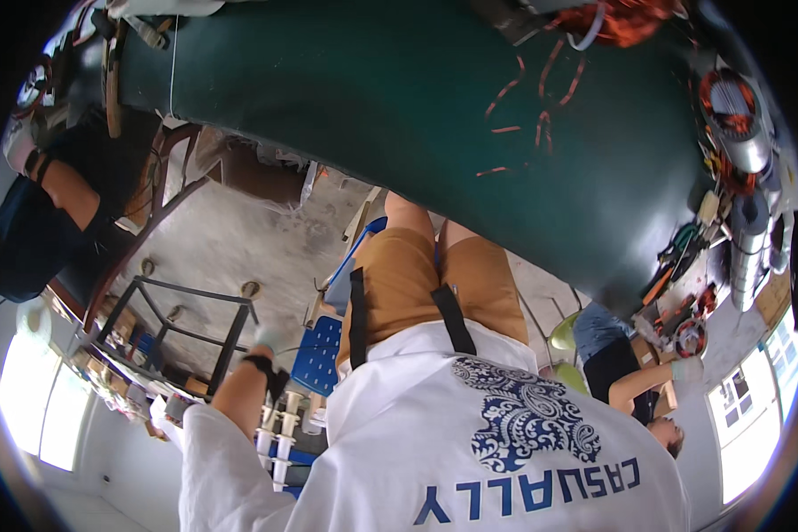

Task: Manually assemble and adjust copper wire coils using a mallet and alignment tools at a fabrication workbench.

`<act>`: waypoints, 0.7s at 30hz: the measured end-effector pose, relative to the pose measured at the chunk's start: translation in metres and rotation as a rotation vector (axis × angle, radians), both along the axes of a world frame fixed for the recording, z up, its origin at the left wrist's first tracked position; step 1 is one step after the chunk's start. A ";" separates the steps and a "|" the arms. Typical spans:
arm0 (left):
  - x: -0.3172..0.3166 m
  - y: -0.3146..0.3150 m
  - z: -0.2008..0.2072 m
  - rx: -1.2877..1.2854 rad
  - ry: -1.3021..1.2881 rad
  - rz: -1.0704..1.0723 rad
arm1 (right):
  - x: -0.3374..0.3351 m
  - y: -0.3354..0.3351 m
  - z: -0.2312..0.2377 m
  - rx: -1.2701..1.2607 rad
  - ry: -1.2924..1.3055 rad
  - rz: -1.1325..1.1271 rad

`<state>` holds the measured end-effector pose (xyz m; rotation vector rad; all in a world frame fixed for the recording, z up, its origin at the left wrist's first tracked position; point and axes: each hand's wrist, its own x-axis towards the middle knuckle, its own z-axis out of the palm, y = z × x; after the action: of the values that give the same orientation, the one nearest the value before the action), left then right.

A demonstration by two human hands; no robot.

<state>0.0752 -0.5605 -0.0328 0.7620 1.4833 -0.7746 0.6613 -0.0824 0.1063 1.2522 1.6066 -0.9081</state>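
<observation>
**Left hand low at my side: move slowly and look first**

My left hand is low at my left side, pale and blurred; I cannot tell whether its fingers are spread, pressed together or pinching something. My right hand is out of the view. Near the left hand are the blue perforated seat and the white stacked spools. I cannot see certain contact with either, so in my judgement a slow movement, with the eyes on the hand, is best. The stacks are slim and could tip, so any touch should be light and not sideways. Farther out, the dark metal frame has hard bars, and I should mind my knuckles there. In front is the green desk, with short orange wire pieces lying on it.
</observation>
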 end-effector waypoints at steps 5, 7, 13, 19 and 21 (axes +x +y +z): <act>0.098 0.045 0.179 -0.343 -0.203 0.126 | 0.111 -0.069 0.114 -0.154 -0.254 -0.134; 0.103 0.023 0.240 -0.398 -0.204 0.215 | 0.147 -0.088 0.155 -0.217 -0.330 -0.196; 0.081 -0.047 0.382 -0.481 0.001 0.370 | 0.243 -0.122 0.261 -0.338 -0.550 -0.302; -0.046 -0.077 0.318 -0.412 0.232 0.220 | 0.310 -0.195 0.331 -0.365 -0.669 -0.433; -0.090 -0.104 0.268 -0.358 0.351 0.191 | 0.327 -0.188 0.308 -0.347 -0.622 -0.378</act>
<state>-0.0149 -0.6644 0.2354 0.2161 1.6369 -1.0270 0.9878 -0.2703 0.4148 1.4243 0.7068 -0.8605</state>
